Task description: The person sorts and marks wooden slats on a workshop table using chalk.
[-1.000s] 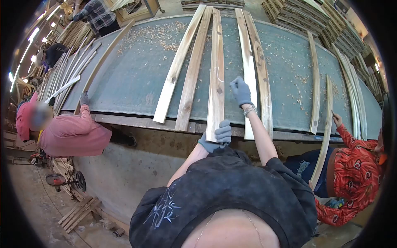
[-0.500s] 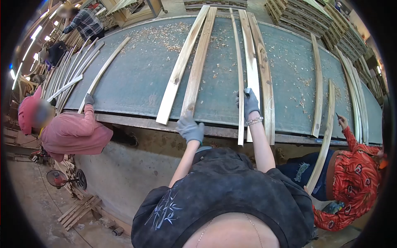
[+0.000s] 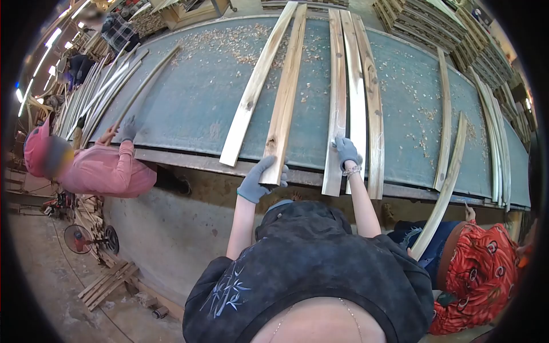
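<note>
Fingers (image 3: 269, 166) of the gloved left hand (image 3: 257, 180) curl around the near end of a knotty wooden slat (image 3: 284, 100), pinching it where it overhangs the front edge of the counter (image 3: 189, 108). That slat runs away from the person up the green counter top, and its near end is tilted slightly on its side. Just to its left lies a paler slat (image 3: 251, 94), close alongside but apart from it.

Over at the gloved right hand (image 3: 345, 151), the fingers are bent and pressed down on the seam between the middle slat (image 3: 336, 103) and the pale slat (image 3: 357, 97) beside it; whether they grip either one cannot be told. A bracelet (image 3: 351, 170) sits at that wrist. A knotted slat (image 3: 374, 108) lies touching the pale one on its right. All of these overhang the counter's front edge a little.

Wood chips (image 3: 234, 43) are scattered over the far part of the counter. At the right, a co-worker in a red patterned top (image 3: 486, 274) stands beside a long bent slat (image 3: 443, 188) that leans off the counter edge. At the left, a person in a pink top (image 3: 103, 171) has a gloved hand (image 3: 130, 128) on a thin curved strip (image 3: 146, 86). Stacks of slats (image 3: 423, 20) stand beyond the counter.
</note>
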A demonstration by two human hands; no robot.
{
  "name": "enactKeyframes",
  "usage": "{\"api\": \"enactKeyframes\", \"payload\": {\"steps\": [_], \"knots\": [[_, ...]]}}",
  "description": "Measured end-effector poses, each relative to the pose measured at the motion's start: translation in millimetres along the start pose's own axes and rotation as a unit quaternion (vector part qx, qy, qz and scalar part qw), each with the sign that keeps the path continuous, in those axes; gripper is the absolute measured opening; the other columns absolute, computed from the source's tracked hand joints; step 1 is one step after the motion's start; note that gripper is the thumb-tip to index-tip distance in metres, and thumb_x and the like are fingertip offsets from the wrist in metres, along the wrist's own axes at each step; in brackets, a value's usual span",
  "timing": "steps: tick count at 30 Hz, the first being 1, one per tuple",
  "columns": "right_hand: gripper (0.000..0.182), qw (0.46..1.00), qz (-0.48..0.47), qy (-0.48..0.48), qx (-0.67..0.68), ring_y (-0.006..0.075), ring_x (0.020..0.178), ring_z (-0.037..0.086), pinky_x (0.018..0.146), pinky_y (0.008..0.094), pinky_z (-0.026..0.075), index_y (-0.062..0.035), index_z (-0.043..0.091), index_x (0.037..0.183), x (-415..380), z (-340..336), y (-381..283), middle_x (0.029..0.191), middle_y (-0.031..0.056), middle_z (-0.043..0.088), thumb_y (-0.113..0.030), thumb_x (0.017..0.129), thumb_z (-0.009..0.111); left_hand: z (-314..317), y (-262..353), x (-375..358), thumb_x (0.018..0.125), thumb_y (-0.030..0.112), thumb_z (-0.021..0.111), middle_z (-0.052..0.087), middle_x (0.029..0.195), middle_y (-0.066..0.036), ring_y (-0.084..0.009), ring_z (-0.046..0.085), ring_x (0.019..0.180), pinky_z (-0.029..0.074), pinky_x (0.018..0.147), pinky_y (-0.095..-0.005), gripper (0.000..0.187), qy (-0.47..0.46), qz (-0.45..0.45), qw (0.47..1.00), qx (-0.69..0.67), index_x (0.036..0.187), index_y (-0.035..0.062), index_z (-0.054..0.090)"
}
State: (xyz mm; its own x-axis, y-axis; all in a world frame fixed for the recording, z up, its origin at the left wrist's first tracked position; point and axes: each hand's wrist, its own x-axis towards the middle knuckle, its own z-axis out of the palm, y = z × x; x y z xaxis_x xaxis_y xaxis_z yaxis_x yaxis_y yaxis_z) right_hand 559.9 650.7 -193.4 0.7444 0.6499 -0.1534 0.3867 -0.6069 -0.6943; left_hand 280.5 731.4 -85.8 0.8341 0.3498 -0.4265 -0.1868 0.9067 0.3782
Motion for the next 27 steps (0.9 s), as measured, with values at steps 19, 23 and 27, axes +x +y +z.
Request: {"api": "enactKeyframes", "payload": {"steps": [19,23,27], "knots": [[0.031,0.979,-0.15,0.128,0.054,0.0298,0.071,0.055,0.065,0.0352,0.045,-0.0008,0.057,0.077,-45.7,7.2,-37.0,0.082,0.0137,0.059,-0.029,0.086,0.048,-42.1,-21.5,14.5,0.081,0.024,0.06,0.061,0.084,-0.012,-0.0198,0.062,0.072,0.055,0.058,-0.0335,0.036,0.126,-0.036,0.967,0.218,0.104,-0.0007,0.05],[0.036,0.899,0.084,-0.07,0.424,0.0167,0.048,0.053,0.049,0.0258,0.044,-0.0002,0.054,0.077,-52.4,27.9,-44.5,0.064,0.0093,0.057,-0.034,0.089,0.046,-47.0,-18.2,12.6,0.081,0.024,0.06,0.061,0.086,-0.012,-0.0197,0.062,0.073,0.055,0.058,-0.0338,0.035,0.129,-0.047,0.968,0.21,0.105,0.0001,0.05],[0.032,0.825,0.187,-0.121,0.52,0.008,0.043,0.044,0.036,0.0208,0.035,-0.0031,0.048,0.076,-43.0,47.7,-25.8,0.062,0.0052,0.049,-0.033,0.088,0.049,-43.8,-14.6,14.7,0.082,0.023,0.059,0.061,0.086,-0.012,-0.02,0.062,0.072,0.055,0.059,-0.0338,0.033,0.146,-0.063,0.966,0.203,0.104,-0.0002,0.051]]}}
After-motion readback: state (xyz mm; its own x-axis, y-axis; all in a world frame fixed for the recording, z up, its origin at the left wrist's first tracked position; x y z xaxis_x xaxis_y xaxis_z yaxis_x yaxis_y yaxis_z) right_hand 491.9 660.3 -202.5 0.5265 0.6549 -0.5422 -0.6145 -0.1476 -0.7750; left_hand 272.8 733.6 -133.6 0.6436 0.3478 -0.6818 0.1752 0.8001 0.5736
